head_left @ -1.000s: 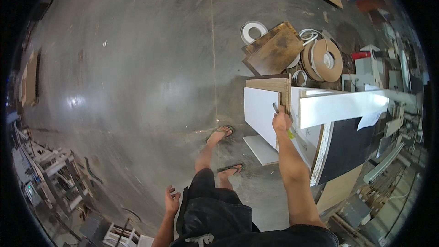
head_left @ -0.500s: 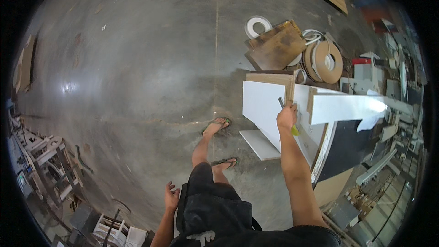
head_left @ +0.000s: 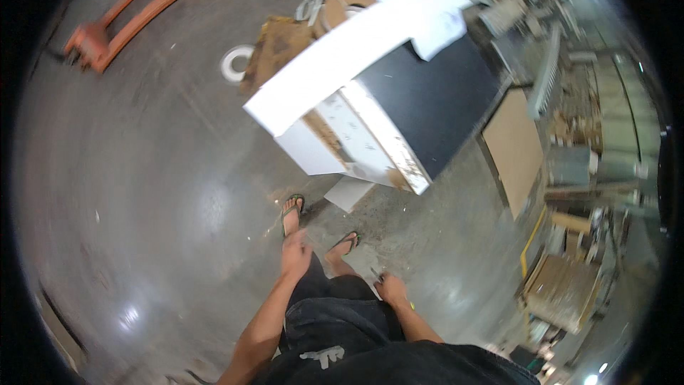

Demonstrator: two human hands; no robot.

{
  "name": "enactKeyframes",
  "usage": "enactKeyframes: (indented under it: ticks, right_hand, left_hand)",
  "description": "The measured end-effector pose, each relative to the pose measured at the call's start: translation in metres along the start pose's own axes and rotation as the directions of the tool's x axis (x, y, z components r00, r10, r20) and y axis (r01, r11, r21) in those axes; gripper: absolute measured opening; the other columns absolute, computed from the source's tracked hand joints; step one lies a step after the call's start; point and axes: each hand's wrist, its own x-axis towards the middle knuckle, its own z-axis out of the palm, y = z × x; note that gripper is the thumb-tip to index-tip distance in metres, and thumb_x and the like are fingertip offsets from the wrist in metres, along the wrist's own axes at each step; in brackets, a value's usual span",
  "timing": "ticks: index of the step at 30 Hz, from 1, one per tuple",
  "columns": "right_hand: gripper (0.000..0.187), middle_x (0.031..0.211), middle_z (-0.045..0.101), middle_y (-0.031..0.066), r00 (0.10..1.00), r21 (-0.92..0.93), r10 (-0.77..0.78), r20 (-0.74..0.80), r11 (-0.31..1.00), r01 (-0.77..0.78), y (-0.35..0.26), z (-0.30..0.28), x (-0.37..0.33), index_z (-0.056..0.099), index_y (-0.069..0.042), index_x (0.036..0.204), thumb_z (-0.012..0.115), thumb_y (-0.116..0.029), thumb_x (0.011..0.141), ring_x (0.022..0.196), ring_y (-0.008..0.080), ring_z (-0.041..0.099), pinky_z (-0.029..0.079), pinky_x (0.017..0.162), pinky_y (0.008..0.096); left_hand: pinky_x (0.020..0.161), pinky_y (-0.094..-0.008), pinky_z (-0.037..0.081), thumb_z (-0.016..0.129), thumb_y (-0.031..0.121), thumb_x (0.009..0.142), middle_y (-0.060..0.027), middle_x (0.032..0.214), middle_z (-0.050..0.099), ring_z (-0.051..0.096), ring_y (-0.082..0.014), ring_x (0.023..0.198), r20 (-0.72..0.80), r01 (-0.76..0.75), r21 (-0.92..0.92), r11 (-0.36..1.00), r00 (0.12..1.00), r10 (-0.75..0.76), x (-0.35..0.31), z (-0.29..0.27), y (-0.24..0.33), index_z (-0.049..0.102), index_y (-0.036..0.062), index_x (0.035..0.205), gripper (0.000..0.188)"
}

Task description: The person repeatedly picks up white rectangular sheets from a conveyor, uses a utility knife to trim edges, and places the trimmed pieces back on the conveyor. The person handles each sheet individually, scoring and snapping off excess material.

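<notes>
My right hand (head_left: 392, 291) is low in front of me, beside my thigh, closed around a slim tool (head_left: 377, 275). The tool's dark end sticks out past the fingers, and a yellow-green bit shows behind the hand; its exact kind is unclear. My left hand (head_left: 294, 257) hangs in front of my left leg, its fingers smeared by motion. Ahead of both hands, touching neither, stands a stack of boards: a long white panel (head_left: 320, 64) across the top, a dark panel (head_left: 434, 107) and white boards with rough edges (head_left: 349, 135) beneath.
A small white board (head_left: 349, 192) lies on the floor under the stack. Behind are a white roll (head_left: 236, 64), stained brown boards (head_left: 278, 46) and an orange pallet jack (head_left: 92, 43). At right stand a tan sheet (head_left: 514, 150) and a wrapped carton (head_left: 563, 289).
My right hand has drawn back from the boards to my side with the tool. My left hand has risen in front of my leg. The view has turned to the right.
</notes>
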Motion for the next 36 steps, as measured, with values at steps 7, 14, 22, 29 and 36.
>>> enactKeyframes:
  ticks: [7,14,22,29,36]
  right_hand:
    - [0.04,0.11,0.079,0.0179,0.867,0.519,0.497,0.012,0.739,-0.43,0.141,0.123,-0.098,0.075,-0.009,0.118,0.073,-0.04,0.093,0.107,0.0397,0.074,0.058,0.092,0.0507]
    - [0.036,0.101,0.078,0.0198,0.772,0.767,0.627,0.1,0.446,-0.461,0.168,0.209,-0.152,0.077,-0.006,0.107,0.078,-0.038,0.091,0.1,0.0401,0.075,0.058,0.086,0.0499]
    - [0.04,0.101,0.074,0.0228,0.872,0.943,0.483,-0.078,0.319,-0.093,0.21,0.171,-0.088,0.073,0.001,0.11,0.077,-0.036,0.094,0.097,0.0435,0.071,0.055,0.085,0.0484]
    - [0.086,0.131,0.073,0.0278,0.536,0.912,0.772,-0.342,0.136,0.386,0.342,0.12,0.023,0.057,0.007,0.149,0.088,-0.045,0.088,0.121,0.0411,0.071,0.053,0.101,0.0514]
    - [0.054,0.091,0.061,-0.0074,0.767,0.642,0.489,-0.416,-0.439,0.628,0.399,-0.026,-0.075,0.066,-0.003,0.123,0.094,-0.031,0.086,0.078,0.0043,0.053,0.045,0.069,0.0244]
  left_hand:
    - [0.111,-0.0488,0.048,0.072,0.031,0.097,-0.0222,0.147,0.06,0.059,-0.0399,0.134,0.364,-0.317,0.484,0.815,0.92,0.142,0.144,0.164,0.095,0.061,0.0018,0.141,0.054]
    - [0.112,-0.0542,0.046,0.07,0.023,0.096,-0.026,0.131,0.072,0.066,-0.0436,0.123,0.269,-0.137,0.54,0.83,0.963,-0.016,0.212,0.231,0.077,0.061,0.0027,0.145,0.054]
    - [0.093,-0.0491,0.057,0.078,0.02,0.089,-0.023,0.112,0.078,0.075,-0.0417,0.101,0.385,-0.394,0.532,0.749,0.901,0.2,0.07,0.158,0.172,0.073,0.0035,0.133,0.047]
    - [0.088,-0.034,0.055,0.083,0.014,0.089,-0.0042,0.104,0.078,0.068,-0.0148,0.092,0.531,-0.186,0.147,0.971,0.844,0.082,-0.051,0.034,0.353,0.079,0.0,0.117,0.032]
    - [0.114,-0.0527,0.043,0.099,0.036,0.067,-0.0185,0.149,0.054,0.054,-0.0362,0.132,0.249,-0.225,-0.01,0.974,0.943,0.221,-0.069,-0.073,0.413,0.038,-0.0028,0.16,0.118]
